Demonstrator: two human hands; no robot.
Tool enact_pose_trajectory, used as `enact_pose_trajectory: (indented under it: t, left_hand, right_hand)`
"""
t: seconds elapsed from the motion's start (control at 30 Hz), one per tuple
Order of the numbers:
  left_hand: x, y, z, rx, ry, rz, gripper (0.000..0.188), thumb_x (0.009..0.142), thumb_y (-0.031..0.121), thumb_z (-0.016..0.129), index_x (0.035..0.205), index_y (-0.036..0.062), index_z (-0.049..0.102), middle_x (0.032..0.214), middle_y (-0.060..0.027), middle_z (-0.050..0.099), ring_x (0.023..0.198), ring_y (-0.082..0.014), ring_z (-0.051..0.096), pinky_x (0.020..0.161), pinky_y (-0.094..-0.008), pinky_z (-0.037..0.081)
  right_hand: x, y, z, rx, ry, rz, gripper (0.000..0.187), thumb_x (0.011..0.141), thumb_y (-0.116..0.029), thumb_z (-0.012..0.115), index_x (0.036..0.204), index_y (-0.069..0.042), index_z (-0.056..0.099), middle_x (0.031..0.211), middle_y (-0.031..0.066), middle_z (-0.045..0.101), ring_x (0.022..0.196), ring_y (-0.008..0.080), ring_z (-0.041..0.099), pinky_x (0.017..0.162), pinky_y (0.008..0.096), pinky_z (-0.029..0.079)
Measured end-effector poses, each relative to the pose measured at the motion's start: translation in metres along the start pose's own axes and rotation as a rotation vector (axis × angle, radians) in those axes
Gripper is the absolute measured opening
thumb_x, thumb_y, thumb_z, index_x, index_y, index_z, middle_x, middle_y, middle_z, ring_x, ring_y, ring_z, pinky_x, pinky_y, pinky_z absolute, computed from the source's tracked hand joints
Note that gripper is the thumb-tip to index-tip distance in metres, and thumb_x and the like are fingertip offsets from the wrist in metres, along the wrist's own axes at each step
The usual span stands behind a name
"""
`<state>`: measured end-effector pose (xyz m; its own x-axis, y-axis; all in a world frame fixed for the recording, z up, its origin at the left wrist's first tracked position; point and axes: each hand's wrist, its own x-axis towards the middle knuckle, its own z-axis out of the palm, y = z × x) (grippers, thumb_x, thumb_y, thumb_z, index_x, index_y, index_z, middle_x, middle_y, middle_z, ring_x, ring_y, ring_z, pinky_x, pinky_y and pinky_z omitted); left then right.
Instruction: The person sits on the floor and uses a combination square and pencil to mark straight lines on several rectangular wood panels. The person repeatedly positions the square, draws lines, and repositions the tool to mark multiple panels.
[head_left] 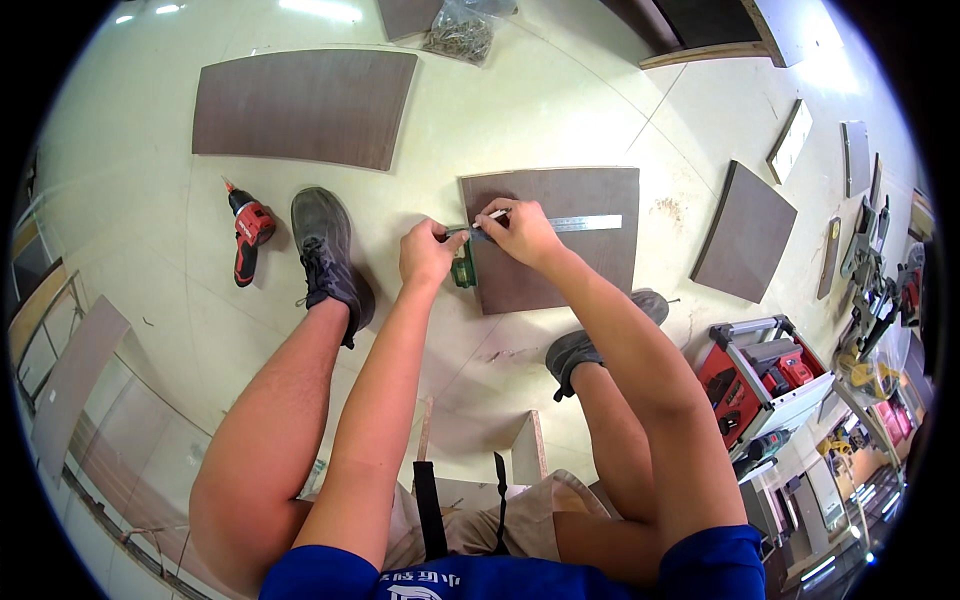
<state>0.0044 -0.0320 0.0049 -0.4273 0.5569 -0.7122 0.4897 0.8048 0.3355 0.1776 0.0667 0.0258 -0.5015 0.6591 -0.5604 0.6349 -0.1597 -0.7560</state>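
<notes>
A metal ruler (588,223) lies across a dark brown board (560,275) on the floor between my feet. At the board's left edge, my left hand (428,252) is closed, its thumb and fingers pinching the ruler's left end. My right hand (522,232) rests over the ruler, closed round a slim white pen (492,215) that points toward the left hand. Its tip and part of the ruler are hidden by the fingers. A green tool (463,270) sits against the board's left edge just under my left hand; its kind is unclear.
A red and black cordless drill (252,228) lies left of my left shoe (325,240). Other brown boards lie at the upper left (305,108) and right (745,232). A bag of screws (460,35) is at the top; a toolbox (765,380) stands right of my right leg.
</notes>
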Motion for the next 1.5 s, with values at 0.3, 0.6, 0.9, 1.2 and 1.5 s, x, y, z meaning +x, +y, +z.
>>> enact_pose_trajectory:
  t: [0.3, 0.6, 0.9, 1.2, 1.5]
  left_hand:
    - [-0.003, 0.009, -0.003, -0.004, -0.023, -0.036, 0.045, 0.076, 0.039, 0.088, 0.097, 0.0027, 0.070, 0.091, -0.0131, 0.075, 0.084, -0.0285, 0.072, 0.076, -0.0403, 0.055]
    - [-0.004, 0.001, -0.001, -0.036, 0.015, -0.005, 0.043, 0.078, 0.036, 0.087, 0.093, 0.0026, 0.065, 0.090, -0.0119, 0.074, 0.081, -0.0277, 0.070, 0.074, -0.0398, 0.055]
    - [-0.004, 0.003, 0.003, -0.066, 0.014, 0.021, 0.043, 0.078, 0.036, 0.087, 0.091, 0.0026, 0.063, 0.087, -0.0126, 0.072, 0.077, -0.0286, 0.068, 0.071, -0.0404, 0.053]
    - [0.000, -0.004, 0.006, -0.045, 0.018, 0.056, 0.043, 0.079, 0.037, 0.086, 0.090, 0.0025, 0.062, 0.084, -0.0124, 0.071, 0.076, -0.0292, 0.067, 0.069, -0.0410, 0.052]
    - [-0.002, 0.006, -0.004, 0.121, 0.025, 0.156, 0.043, 0.082, 0.036, 0.083, 0.084, 0.0023, 0.057, 0.076, -0.0140, 0.069, 0.068, -0.0287, 0.065, 0.066, -0.0400, 0.052]
  right_hand:
    - [0.007, 0.001, 0.000, -0.080, -0.017, 0.033, 0.025, 0.089, -0.030, 0.070, 0.096, -0.006, 0.075, 0.084, 0.0161, 0.074, 0.078, 0.0349, 0.071, 0.075, 0.0420, 0.056]
    - [-0.024, 0.062, -0.118, -0.324, 0.069, 0.202, 0.025, 0.091, -0.029, 0.070, 0.094, -0.005, 0.075, 0.076, 0.0176, 0.071, 0.070, 0.0341, 0.069, 0.067, 0.0411, 0.055]
    - [-0.146, 0.167, -0.264, -0.251, 0.504, 0.301, 0.024, 0.096, -0.020, 0.066, 0.099, 0.004, 0.071, 0.079, 0.0106, 0.074, 0.068, 0.0122, 0.065, 0.064, 0.0282, 0.051]
    - [-0.236, 0.177, -0.148, 0.175, 0.414, 0.356, 0.028, 0.105, -0.016, 0.056, 0.123, 0.004, 0.063, 0.107, 0.0132, 0.072, 0.109, 0.0181, 0.068, 0.093, 0.0306, 0.052]
    - [-0.086, 0.059, -0.079, -0.005, 0.186, -0.227, 0.022, 0.087, -0.009, 0.070, 0.109, -0.004, 0.069, 0.101, 0.0165, 0.071, 0.096, 0.0359, 0.066, 0.085, 0.0421, 0.054]
